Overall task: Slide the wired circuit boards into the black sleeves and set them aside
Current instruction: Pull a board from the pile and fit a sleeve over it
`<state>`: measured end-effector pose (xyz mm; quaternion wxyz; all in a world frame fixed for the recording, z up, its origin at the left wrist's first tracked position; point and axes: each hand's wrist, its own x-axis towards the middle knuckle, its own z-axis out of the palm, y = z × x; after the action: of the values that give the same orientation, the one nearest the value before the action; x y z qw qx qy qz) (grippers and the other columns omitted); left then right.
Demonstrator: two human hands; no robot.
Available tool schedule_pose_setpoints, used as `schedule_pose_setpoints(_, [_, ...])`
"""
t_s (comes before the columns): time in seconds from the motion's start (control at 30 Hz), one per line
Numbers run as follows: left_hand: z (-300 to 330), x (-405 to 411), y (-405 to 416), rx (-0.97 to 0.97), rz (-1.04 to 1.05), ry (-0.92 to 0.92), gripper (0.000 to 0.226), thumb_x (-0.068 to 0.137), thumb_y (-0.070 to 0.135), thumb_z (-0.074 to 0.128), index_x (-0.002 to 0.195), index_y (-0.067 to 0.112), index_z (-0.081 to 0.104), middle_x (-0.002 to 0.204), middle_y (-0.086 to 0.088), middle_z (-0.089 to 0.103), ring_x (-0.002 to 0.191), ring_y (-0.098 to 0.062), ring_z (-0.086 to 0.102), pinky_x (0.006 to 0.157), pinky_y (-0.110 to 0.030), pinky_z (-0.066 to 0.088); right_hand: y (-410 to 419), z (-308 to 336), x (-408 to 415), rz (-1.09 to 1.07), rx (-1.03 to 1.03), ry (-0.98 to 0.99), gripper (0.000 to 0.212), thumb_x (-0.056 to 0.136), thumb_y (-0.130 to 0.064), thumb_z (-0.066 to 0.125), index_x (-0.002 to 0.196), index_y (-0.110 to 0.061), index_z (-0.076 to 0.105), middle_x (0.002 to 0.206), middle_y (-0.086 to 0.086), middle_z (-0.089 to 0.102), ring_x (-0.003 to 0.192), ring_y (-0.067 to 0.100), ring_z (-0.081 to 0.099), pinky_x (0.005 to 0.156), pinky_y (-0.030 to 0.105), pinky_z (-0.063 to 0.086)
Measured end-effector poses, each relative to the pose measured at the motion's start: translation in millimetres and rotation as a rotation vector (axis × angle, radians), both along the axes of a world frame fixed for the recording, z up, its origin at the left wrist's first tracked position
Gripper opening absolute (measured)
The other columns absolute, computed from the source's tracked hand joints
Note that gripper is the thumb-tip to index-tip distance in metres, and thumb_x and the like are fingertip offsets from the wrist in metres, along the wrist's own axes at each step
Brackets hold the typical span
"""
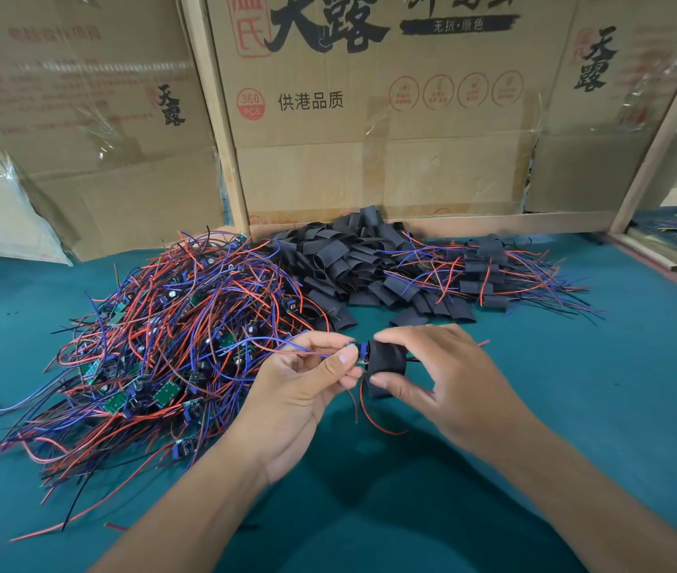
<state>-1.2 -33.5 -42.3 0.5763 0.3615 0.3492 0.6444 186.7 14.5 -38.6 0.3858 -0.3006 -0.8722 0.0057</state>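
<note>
We're mid-insertion: left hand [308,382] pinches the circuit board [356,352] by its wire end, right hand [432,366] grips the black sleeve [386,366] w/ thumb & fingers, board tip at sleeve mouth. Next, prob. push board fully in, then set it w/ the finished pile [489,270] at far right.

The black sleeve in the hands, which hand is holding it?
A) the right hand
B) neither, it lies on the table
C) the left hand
A: the right hand pinches the black sleeve between thumb and fingers, while the left hand holds the wired circuit board at its opening.
</note>
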Motion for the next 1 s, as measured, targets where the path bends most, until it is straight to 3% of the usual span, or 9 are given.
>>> schedule_pose_setpoints(0.47, [1.4, 1.7, -2.9, 0.021, -0.017, 0.038, 0.004, 0.075, 0.010, 0.070, 0.079, 0.009, 0.071, 0.067, -0.007, 0.062, 0.062, -0.014, 0.060, 0.064, -0.020, 0.053, -5.2, 1.6, -0.6, -0.014, -0.045, -0.019, 0.044, 0.090, -0.049, 0.054, 0.112, -0.013, 0.067, 0.093, -0.003, 0.070, 0.085, 0.012, 0.050, 0.077, 0.027, 0.038])
schedule_pose_setpoints(0.63, [-0.2, 1.0, -2.7, 0.028, -0.009, 0.068, 0.010, 0.070, 0.014, 0.076, 0.080, 0.012, 0.075, 0.069, -0.008, 0.064, 0.062, -0.015, 0.062, 0.065, -0.021, 0.054, -5.0, -0.2, -0.1, 0.015, -0.105, 0.012, 0.044, 0.091, -0.050, 0.054, 0.114, -0.014, 0.065, 0.097, -0.004, 0.069, 0.089, 0.014, 0.055, 0.080, 0.026, 0.040])
schedule_pose_setpoints(0.73, [0.7, 0.8, -2.6, 0.018, -0.013, 0.071, 0.012, 0.069, 0.015, 0.077, 0.080, 0.012, 0.075, 0.068, -0.010, 0.064, 0.063, -0.016, 0.062, 0.065, -0.022, 0.054, -4.9, -2.3, 0.0, 0.045, -0.217, 0.039, 0.044, 0.092, -0.053, 0.051, 0.118, -0.019, 0.062, 0.106, -0.008, 0.067, 0.098, 0.013, 0.060, 0.086, 0.027, 0.044])
schedule_pose_setpoints(0.83, [1.3, 0.5, -2.6, -0.003, -0.007, 0.058, 0.010, 0.072, 0.012, 0.075, 0.080, 0.010, 0.072, 0.066, -0.012, 0.063, 0.062, -0.016, 0.062, 0.063, -0.021, 0.053, -5.4, -6.2, -0.4, 0.042, -0.288, 0.080, 0.047, 0.092, -0.057, 0.050, 0.123, -0.023, 0.060, 0.115, -0.014, 0.064, 0.107, 0.003, 0.057, 0.089, 0.015, 0.041])
schedule_pose_setpoints(0.93, [1.3, 0.7, -3.2, -0.024, -0.010, 0.038, 0.013, 0.073, 0.013, 0.074, 0.082, 0.007, 0.067, 0.065, -0.011, 0.063, 0.060, -0.015, 0.062, 0.062, -0.021, 0.054, -5.8, -7.2, -2.2, 0.045, -0.360, 0.106, 0.040, 0.088, -0.062, 0.049, 0.118, -0.036, 0.052, 0.107, -0.027, 0.059, 0.103, -0.011, 0.053, 0.082, 0.007, 0.038])
schedule_pose_setpoints(1.0, [1.1, 0.9, -3.1, -0.039, -0.013, 0.039, 0.014, 0.074, 0.014, 0.073, 0.083, 0.006, 0.066, 0.065, -0.011, 0.063, 0.058, -0.014, 0.062, 0.060, -0.020, 0.054, -6.2, -7.5, -4.0, 0.047, -0.397, 0.117, 0.034, 0.086, -0.065, 0.049, 0.109, -0.041, 0.044, 0.099, -0.027, 0.058, 0.095, -0.006, 0.055, 0.075, 0.011, 0.040])
